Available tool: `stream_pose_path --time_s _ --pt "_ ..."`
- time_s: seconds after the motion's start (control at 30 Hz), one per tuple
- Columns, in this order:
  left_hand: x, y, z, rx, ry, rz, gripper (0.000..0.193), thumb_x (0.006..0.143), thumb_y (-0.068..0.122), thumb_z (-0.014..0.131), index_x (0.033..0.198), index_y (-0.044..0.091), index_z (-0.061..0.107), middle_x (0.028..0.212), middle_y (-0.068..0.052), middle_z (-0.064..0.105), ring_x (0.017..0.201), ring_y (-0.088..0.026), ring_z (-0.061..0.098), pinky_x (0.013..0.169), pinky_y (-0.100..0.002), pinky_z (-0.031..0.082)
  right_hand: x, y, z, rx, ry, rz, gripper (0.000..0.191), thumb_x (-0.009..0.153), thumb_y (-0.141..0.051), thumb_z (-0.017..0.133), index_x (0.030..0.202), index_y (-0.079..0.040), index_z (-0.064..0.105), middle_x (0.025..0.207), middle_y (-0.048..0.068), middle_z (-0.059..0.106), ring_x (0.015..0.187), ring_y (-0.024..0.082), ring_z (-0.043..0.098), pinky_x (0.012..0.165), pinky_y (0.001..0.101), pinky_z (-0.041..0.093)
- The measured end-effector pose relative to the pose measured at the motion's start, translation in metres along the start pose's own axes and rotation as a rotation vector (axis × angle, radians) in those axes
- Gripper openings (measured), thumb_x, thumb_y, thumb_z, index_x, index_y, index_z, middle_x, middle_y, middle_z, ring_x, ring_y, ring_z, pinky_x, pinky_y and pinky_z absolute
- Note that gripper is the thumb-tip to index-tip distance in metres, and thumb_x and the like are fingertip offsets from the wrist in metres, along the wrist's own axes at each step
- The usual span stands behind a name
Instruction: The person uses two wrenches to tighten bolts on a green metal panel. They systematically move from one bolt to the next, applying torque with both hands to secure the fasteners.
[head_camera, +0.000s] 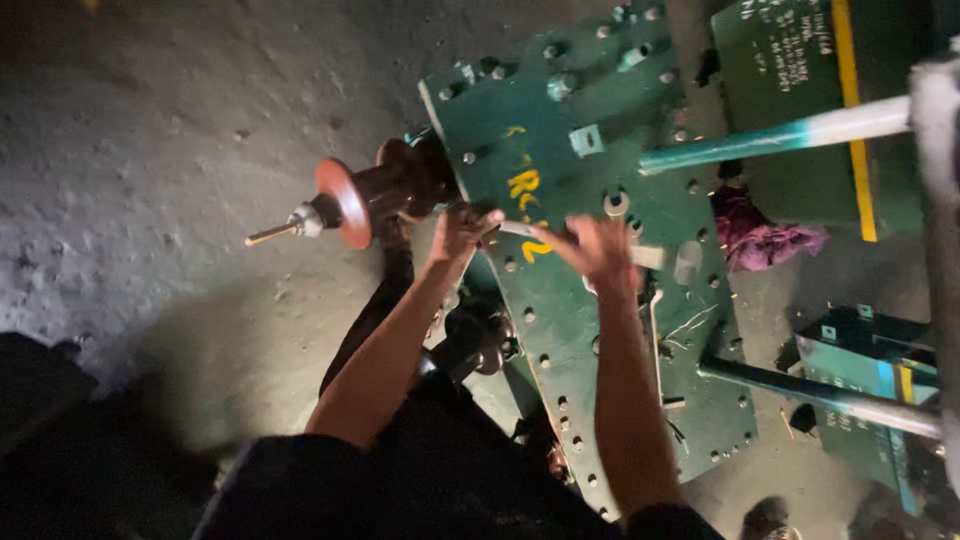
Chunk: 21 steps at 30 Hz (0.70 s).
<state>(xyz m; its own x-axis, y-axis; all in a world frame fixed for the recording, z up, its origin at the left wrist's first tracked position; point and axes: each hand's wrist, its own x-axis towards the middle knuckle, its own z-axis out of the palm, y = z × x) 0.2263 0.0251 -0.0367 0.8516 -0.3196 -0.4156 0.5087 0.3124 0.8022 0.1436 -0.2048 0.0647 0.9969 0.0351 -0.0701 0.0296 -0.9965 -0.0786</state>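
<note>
Both hands meet at the near edge of the green bolted cover plate (590, 270), which lies flat on the concrete floor (150, 150). The left hand (462, 228) is closed around a pale bar-shaped tool (640, 255) beside the brown ribbed insulator (375, 195), seemingly to steady it. The right hand (598, 250) is blurred with fingers spread over that tool, so its grip is unclear.

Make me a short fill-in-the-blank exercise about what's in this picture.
1. Both hands, left hand and right hand, work on a bolted metal cover plate painted ____.
2. The brown bushing sticks out from the plate's ____ edge in the picture.
3. The crumpled rag is ____.

Missing words: green; left; purple
</note>
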Motion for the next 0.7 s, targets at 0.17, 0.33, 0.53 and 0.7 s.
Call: stream_pose_path --time_s 0.17,0.33,0.53,0.7 --pt "-0.004 0.006 0.005 0.102 0.085 0.019 0.03 0.083 0.027 0.088 0.089 0.003 0.072 0.075 0.004 0.064 0.064 -0.008 0.057 0.057 -0.03 0.047 0.024 -0.011 -0.012 -0.085 0.455 -0.3 0.031 0.092 -0.018 0.069 0.113 -0.037 0.081 0.099 0.006 0.062 0.084 0.027 0.063 0.068 0.045 0.049" --pt "-0.007 0.014 0.01 0.148 0.218 0.248 0.035 0.083 0.031 0.088 0.1 0.005 0.073 0.089 0.004 0.073 0.077 -0.005 0.064 0.07 -0.026 0.053 -0.046 -0.127 0.014 0.192 0.425 0.521 0.041 0.098 -0.057 0.062 0.1 -0.021 0.081 0.082 0.017 0.071 0.072 0.042 0.066 0.061 0.0515 0.052" --pt "-0.002 0.012 -0.003 0.017 0.044 -0.018 0.045 0.082 0.033 0.091 0.075 0.003 0.059 0.069 -0.001 0.061 0.058 -0.011 0.059 0.052 -0.032 0.051 0.04 0.01 -0.009 0.142 0.255 -0.051 0.057 0.084 -0.066 0.076 0.074 -0.011 0.068 0.065 0.012 0.062 0.061 0.033 0.062 0.06 0.0478 0.048" --pt "0.0 0.012 0.003 0.272 0.176 -0.024 0.047 0.079 0.037 0.092 0.075 0.002 0.062 0.067 -0.002 0.059 0.056 -0.011 0.053 0.05 -0.032 0.045 0.024 -0.036 -0.004 -0.012 0.173 0.221 0.056 0.082 -0.068 0.066 0.08 -0.012 0.073 0.067 0.012 0.066 0.06 0.032 0.064 0.054 0.0459 0.049"
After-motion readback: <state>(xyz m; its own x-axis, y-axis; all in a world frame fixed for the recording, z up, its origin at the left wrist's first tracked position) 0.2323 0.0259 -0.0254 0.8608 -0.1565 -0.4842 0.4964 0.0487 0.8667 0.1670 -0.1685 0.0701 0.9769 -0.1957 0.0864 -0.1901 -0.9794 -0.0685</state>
